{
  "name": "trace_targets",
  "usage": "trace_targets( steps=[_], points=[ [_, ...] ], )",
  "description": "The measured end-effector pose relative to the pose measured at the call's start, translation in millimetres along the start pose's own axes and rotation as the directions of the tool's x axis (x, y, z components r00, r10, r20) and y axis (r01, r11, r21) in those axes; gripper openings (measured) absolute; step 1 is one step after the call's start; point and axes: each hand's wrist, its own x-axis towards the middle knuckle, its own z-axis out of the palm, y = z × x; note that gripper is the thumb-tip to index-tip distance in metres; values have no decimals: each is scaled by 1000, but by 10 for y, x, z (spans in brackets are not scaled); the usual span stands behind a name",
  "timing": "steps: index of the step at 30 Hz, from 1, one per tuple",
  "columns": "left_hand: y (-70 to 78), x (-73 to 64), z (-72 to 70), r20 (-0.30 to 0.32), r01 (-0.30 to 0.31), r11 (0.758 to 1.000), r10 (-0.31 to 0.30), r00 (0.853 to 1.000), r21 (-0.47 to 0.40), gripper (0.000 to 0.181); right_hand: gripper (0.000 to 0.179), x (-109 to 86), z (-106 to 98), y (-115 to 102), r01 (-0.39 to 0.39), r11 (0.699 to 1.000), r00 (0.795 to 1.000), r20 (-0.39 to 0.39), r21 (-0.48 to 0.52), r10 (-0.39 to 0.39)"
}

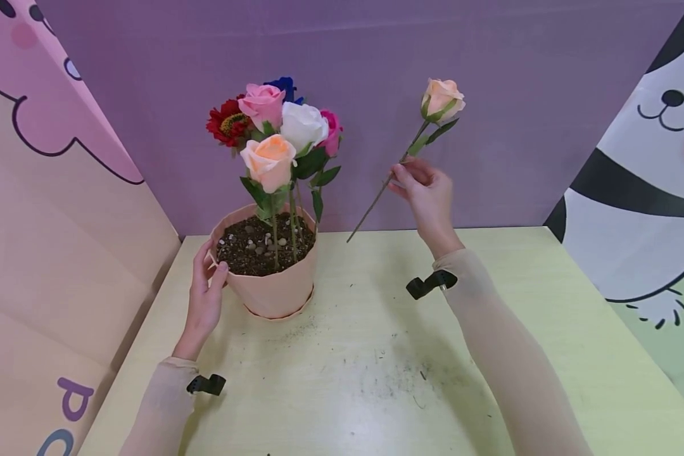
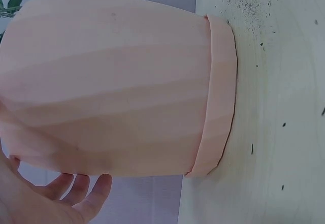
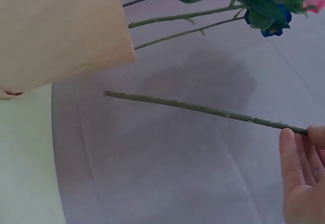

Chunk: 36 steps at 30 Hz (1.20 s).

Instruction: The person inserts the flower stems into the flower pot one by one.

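My right hand point(image 1: 430, 193) pinches the stem of a peach rose point(image 1: 443, 100), held up to the right of the pot. The bare stem end slants down and left, its tip apart from the pot in the head view. My left hand point(image 1: 205, 297) grips the left side of a pink flowerpot point(image 1: 273, 294), thumb near the rim and fingers against the wall. Dark soil point(image 1: 249, 247) with pale pebbles fills the pot. Out of it stand another peach rose point(image 1: 270, 163), a pink rose point(image 1: 262, 104), a white rose point(image 1: 304, 126), a red flower point(image 1: 228, 123), a magenta one point(image 1: 332, 133) and a partly hidden blue one point(image 1: 285, 87).
The pot stands on its saucer point(image 1: 282, 315) toward the back left of a pale table point(image 1: 342, 380). Dark crumbs of soil point(image 1: 387, 380) lie scattered over the tabletop. Behind it rises a purple backdrop point(image 1: 507, 126), with printed panels on both sides.
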Motion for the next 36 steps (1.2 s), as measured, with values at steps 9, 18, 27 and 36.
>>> trace_targets(
  steps=[9,18,27,36],
  points=[
    [-8,-11,2,3,7,1000,-7,1000,-4,63,17,44,370,-88,136,986,989,52,93,-141],
    [-10,-5,-3,2,3,1000,-3,1000,-8,63,23,42,687,-135,185,982,972,153,-26,-179],
    [-6,5,-5,0,-4,1000,4,1000,-7,63,23,30,832,5,245,939,955,228,-242,-191],
    [-14,-2,-6,-1,-12,1000,12,1000,-4,62,22,-2,912,112,301,910,922,329,-284,-202]
  ],
)
